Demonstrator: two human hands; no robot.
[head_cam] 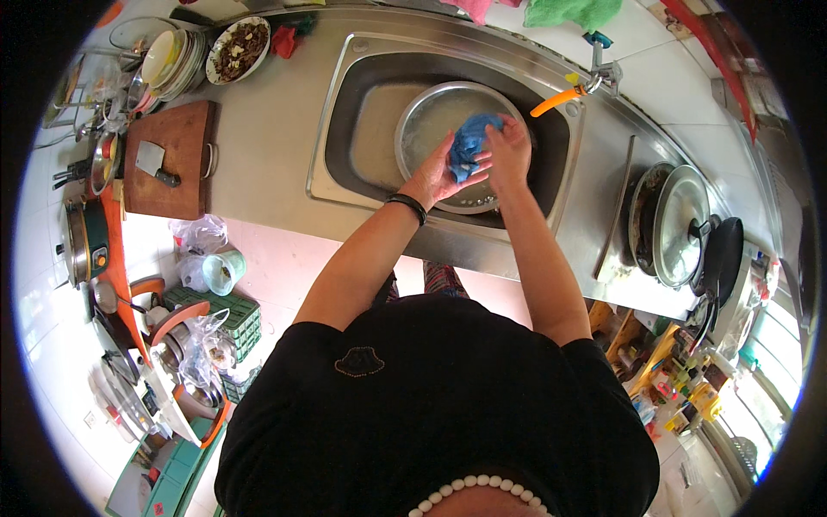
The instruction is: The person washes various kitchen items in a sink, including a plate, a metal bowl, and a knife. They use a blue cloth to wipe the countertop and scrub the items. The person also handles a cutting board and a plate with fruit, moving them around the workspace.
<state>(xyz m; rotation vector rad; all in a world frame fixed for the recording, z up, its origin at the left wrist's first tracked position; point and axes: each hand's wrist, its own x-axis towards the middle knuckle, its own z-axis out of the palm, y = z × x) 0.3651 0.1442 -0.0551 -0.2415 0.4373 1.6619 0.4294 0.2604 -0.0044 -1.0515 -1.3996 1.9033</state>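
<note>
A wet-looking blue cloth [471, 143] is bunched between my hands over a round metal basin [423, 106] in the sink. My left hand [438, 173], with a dark band at the wrist, supports the cloth from below, its fingers under the lower end. My right hand [510, 150] is at the cloth's right edge, its thumb and fingers against the upper part. Cloudy water lies in the basin. The basin stands in the right part of the stainless steel sink [362, 116]. An orange hose [557, 102] on the tap [604, 76] points towards the basin.
On the left, a cleaver [152, 158] lies on a wooden chopping board [169, 194]. Behind it stand stacked plates [177, 64] and a bowl of dark food [239, 50]. To the right are a glass lid [681, 223] and a black pan [723, 258]. A green crate [242, 323] sits below.
</note>
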